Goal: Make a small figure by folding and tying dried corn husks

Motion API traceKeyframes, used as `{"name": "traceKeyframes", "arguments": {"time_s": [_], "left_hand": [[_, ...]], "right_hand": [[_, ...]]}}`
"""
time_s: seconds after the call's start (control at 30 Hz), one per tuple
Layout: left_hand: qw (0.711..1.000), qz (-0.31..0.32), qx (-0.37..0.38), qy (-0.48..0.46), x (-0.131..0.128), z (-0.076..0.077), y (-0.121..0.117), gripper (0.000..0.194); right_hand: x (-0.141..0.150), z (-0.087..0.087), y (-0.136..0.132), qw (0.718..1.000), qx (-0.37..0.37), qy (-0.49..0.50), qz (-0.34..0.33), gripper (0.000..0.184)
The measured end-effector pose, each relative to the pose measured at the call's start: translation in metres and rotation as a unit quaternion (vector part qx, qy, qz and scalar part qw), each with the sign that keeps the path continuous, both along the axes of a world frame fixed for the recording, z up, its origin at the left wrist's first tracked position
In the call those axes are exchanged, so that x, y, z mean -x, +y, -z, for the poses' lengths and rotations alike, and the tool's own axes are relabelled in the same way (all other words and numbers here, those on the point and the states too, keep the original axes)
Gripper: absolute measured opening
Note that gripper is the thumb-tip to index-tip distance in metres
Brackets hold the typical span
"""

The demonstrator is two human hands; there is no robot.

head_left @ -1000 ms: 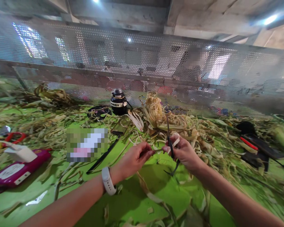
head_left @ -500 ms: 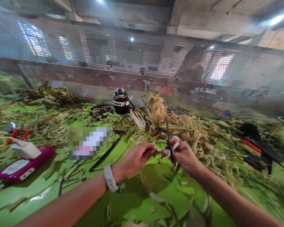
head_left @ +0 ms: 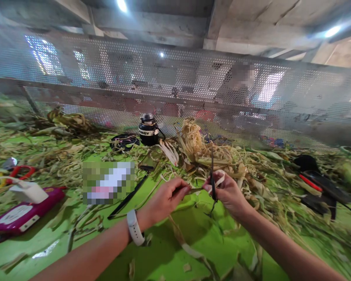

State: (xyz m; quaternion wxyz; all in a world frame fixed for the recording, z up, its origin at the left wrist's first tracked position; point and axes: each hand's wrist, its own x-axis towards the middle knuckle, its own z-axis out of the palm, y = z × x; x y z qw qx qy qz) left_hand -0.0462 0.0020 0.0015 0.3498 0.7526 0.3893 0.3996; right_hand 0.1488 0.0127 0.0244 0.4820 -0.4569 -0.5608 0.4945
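Observation:
My left hand is closed in a pinch on one end of a thin dried leaf strip. My right hand pinches the other end and also grips a slim dark tool that stands upright through its fingers, its tip pointing up. A pale strip curls over the right fingers. Both hands hover above the green table, close together. A white band sits on my left wrist.
Dried husks and leaf strips litter the table. A black jar stands at the back by a perforated metal screen. A magenta case with a white charger lies left. Dark tools lie right. A black strip lies near my left hand.
The hands stayed close together and shifted slightly; the dark tool in my right hand now stands more upright. The view tilted a little.

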Motion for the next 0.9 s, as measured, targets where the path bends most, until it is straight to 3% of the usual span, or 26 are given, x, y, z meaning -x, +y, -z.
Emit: {"name": "traceKeyframes", "arguments": {"time_s": [0.23, 0.37, 0.67, 0.77, 0.9], "left_hand": [[0.996, 0.024, 0.079, -0.038, 0.001, 0.002, 0.002, 0.028], [0.993, 0.012, 0.098, -0.061, 0.002, 0.0, 0.003, 0.025], [0.975, -0.018, 0.188, -0.122, 0.0, -0.007, 0.002, 0.025], [0.96, -0.051, 0.206, -0.182, 0.0, -0.007, 0.003, 0.025], [0.939, -0.13, 0.192, -0.254, 0.002, -0.008, 0.007, 0.025]], "right_hand": [[0.002, 0.002, -0.001, 1.0, 0.022, 0.01, -0.005, 0.04], [0.002, 0.002, -0.001, 0.998, 0.036, 0.007, -0.054, 0.038], [-0.002, -0.005, -0.005, 0.996, -0.051, 0.007, -0.066, 0.03], [-0.003, -0.003, -0.002, 0.996, -0.067, -0.008, -0.059, 0.031], [-0.007, -0.001, 0.004, 0.991, -0.122, -0.052, -0.002, 0.035]]}}
